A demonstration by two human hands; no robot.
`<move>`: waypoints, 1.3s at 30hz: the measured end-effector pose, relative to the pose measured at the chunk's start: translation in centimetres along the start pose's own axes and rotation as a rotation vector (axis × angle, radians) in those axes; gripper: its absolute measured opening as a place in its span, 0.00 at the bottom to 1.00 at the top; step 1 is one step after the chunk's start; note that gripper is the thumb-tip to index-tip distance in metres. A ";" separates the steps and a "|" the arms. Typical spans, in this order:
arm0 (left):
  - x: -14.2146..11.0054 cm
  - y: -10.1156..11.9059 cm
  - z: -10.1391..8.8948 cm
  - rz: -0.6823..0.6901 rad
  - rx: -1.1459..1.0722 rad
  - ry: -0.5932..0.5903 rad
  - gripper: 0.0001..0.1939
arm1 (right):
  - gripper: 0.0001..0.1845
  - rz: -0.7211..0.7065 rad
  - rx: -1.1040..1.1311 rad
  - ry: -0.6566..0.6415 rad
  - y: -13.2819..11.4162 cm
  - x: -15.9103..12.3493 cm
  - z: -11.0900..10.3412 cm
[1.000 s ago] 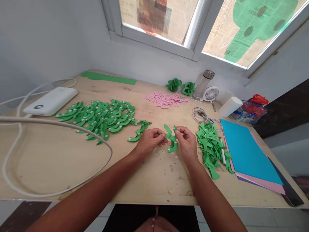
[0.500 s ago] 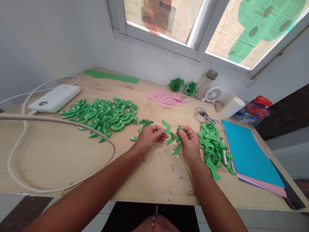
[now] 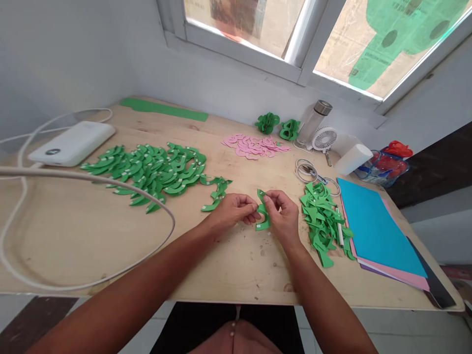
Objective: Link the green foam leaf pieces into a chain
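Between my two hands is a curved green paper cutout (image 3: 262,225) with small white patches on it. My right hand (image 3: 283,216) pinches its upper part from the right. My left hand (image 3: 236,211) has its fingertips closed at the cutout's left edge; whether a second piece lies against it I cannot make out. Just left of my left hand lies a small group of green cutouts (image 3: 218,189) with white patches. Farther left spreads a large pile of similar green cutouts (image 3: 147,169). Right of my right hand is a heap of green paper scraps (image 3: 320,216) with a white pen (image 3: 339,228) on it.
Pink cutouts (image 3: 254,146) lie near the wall, before two green paper balls (image 3: 267,123). Tape rolls (image 3: 306,171), a bottle (image 3: 313,123), a small fan (image 3: 324,139) and coloured sheets (image 3: 376,221) occupy the right. A white cable (image 3: 92,178) loops from a power bank (image 3: 72,143) across the left.
My hands have come closer together. The separate green pieces they held now overlap between them. The view has shifted slightly.
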State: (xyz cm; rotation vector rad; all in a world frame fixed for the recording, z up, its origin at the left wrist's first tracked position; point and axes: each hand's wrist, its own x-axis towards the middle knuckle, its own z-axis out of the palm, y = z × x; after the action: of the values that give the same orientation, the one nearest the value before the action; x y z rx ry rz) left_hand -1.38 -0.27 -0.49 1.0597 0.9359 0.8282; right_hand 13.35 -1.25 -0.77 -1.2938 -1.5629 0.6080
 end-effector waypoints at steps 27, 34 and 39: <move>-0.2 0.0 -0.5 -0.015 -0.065 -0.100 0.14 | 0.07 -0.284 -0.359 -0.001 -0.2 -0.4 0.1; -0.3 0.0 -0.5 -0.002 -0.072 -0.102 0.14 | 0.07 -0.314 -0.402 0.013 -0.4 -0.4 0.1; -0.4 0.1 -0.5 -0.009 -0.073 -0.121 0.14 | 0.07 -0.331 -0.429 0.014 -0.4 -0.4 0.1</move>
State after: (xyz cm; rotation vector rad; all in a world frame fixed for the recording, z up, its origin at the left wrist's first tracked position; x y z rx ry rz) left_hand -2.04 -0.42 -0.38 1.0299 0.8026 0.7767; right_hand 13.04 -1.72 -0.60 -1.2961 -1.9098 0.0534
